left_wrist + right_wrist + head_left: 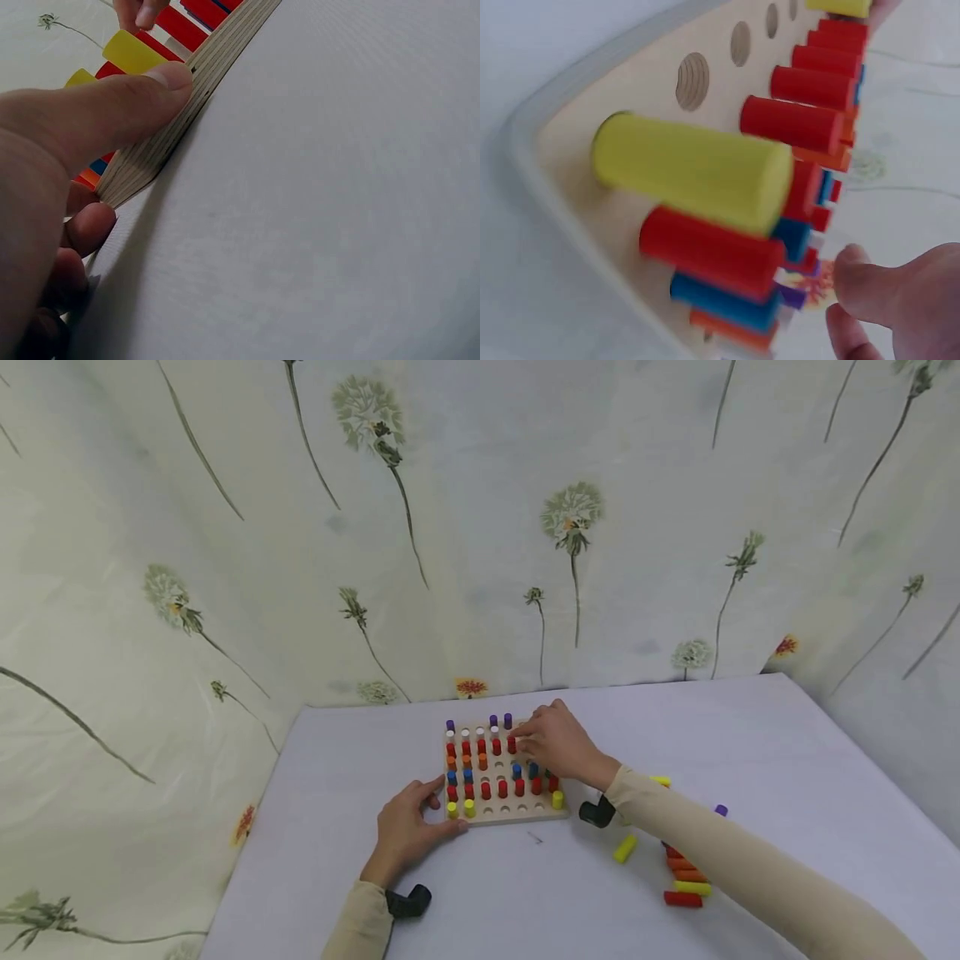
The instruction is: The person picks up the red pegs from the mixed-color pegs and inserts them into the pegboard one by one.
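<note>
A wooden pegboard (517, 819) lies on the table with rows of yellow, red, blue, orange, white and purple pegs standing in its holes. My left hand (405, 822) holds its front left corner, the thumb (161, 86) on the front edge beside a yellow peg (131, 51) and the fingers along the left side. Over the back right part of the board is my right hand (558, 743), fingertips down by the white row and a red peg (512, 745). Whether it pinches a peg there is hidden. A large yellow peg (690, 169) stands in the near right corner hole.
Loose pegs lie right of the board: a yellow peg (625, 848), a red peg (683, 900), a purple peg (721, 810) and several more, some partly under the right forearm. Black wrist straps (408, 902) are on both wrists. A flowered curtain (465, 527) hangs behind the table.
</note>
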`<state>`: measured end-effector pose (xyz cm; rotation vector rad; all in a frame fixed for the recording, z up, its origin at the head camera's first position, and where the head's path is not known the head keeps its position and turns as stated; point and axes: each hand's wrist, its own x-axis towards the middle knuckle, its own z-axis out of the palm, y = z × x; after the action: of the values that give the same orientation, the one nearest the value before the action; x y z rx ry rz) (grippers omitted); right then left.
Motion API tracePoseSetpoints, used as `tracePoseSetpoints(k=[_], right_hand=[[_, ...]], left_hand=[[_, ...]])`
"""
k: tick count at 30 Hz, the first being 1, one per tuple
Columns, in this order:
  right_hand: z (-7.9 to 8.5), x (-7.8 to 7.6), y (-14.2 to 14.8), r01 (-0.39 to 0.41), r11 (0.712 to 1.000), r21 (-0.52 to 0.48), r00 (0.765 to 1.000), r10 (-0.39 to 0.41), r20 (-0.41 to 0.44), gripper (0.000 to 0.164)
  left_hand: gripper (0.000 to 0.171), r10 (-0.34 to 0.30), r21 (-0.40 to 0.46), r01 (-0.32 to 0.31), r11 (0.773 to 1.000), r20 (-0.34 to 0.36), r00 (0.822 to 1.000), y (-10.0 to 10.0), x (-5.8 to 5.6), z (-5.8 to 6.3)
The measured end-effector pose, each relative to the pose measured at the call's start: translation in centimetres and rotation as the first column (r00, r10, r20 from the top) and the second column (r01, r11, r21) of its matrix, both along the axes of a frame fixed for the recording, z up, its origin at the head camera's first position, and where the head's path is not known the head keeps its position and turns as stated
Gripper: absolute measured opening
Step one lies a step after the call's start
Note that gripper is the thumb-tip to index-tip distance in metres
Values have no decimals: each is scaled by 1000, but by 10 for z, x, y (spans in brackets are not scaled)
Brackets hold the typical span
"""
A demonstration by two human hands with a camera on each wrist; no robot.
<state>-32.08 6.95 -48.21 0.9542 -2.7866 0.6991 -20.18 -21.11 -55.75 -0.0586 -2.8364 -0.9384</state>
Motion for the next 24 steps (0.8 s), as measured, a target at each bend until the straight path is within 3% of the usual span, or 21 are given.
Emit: tracePoseSetpoints(k=[3,7,11,16,24], right_hand=[[7,6,22,3,999,-41,1000,-2,7,18],[12,16,57,16,1000,-25,1000,-16,-6,13],[9,31,94,90,996,19,995,-91,29,13],[-1,55,137,208,975,75,973,-214,83,19],[-8,97,180,286,930,230,957,-289,-18,32]], left_hand=[[85,1,6,-1,1000,5,1000,2,1,-2],[84,-11,16,11,1000,1,1000,4,1,-2],[85,-23,24,23,999,-5,1000,4,-1,0],[85,-16,13,16,1000,-18,1000,1,-2,-1],[85,-13,24,14,1000,-22,1000,-1,1,-3]])
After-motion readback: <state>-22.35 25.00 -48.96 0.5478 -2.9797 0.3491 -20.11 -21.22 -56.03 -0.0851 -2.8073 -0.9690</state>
